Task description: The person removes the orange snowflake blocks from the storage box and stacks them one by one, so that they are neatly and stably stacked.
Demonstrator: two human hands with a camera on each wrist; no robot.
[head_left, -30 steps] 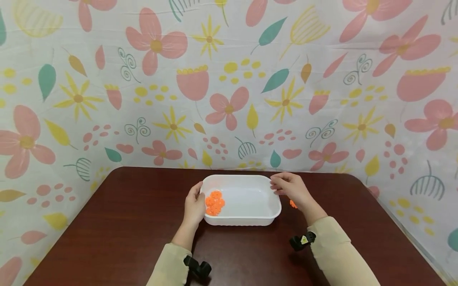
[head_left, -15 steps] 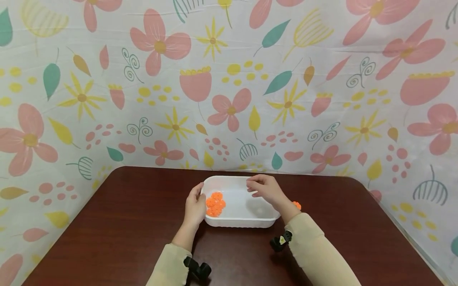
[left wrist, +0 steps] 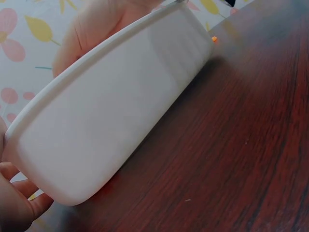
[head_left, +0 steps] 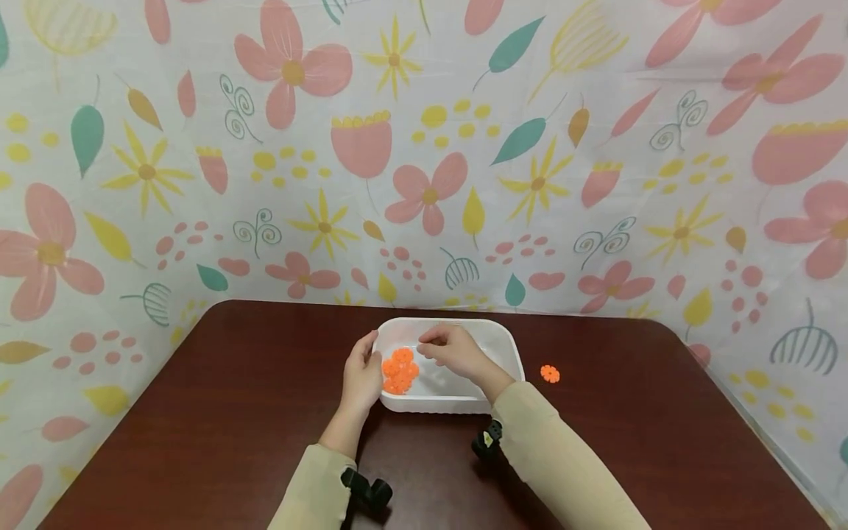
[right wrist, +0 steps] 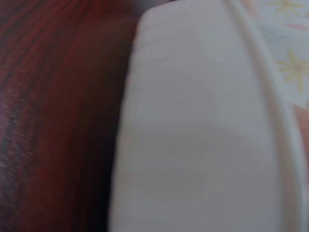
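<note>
A white rectangular tray (head_left: 457, 403) stands on the table, and my left hand (head_left: 361, 379) grips its left rim. Several orange flower-shaped pieces (head_left: 400, 372) lie bunched inside at the tray's left end. Over the tray, just right of that bunch, hovers my right hand (head_left: 457, 353), its fingers loosely bent with nothing visible between them. The left wrist view shows the tray wall (left wrist: 106, 106) close up, with fingers of the left hand (left wrist: 19, 198) at its lower left corner and the right hand (left wrist: 96, 29) behind the rim. The right wrist view is mostly blurred tray wall (right wrist: 203, 121).
One orange flower-shaped piece (head_left: 550, 374) lies on the dark wooden table (head_left: 232, 412), right of the tray. A patterned cloth (head_left: 424, 147) hangs behind the table's far edge.
My right hand has moved left from the tray's right rim across the tray to near the orange bunch. The lone piece at the right has come fully into sight. My left hand keeps its grip.
</note>
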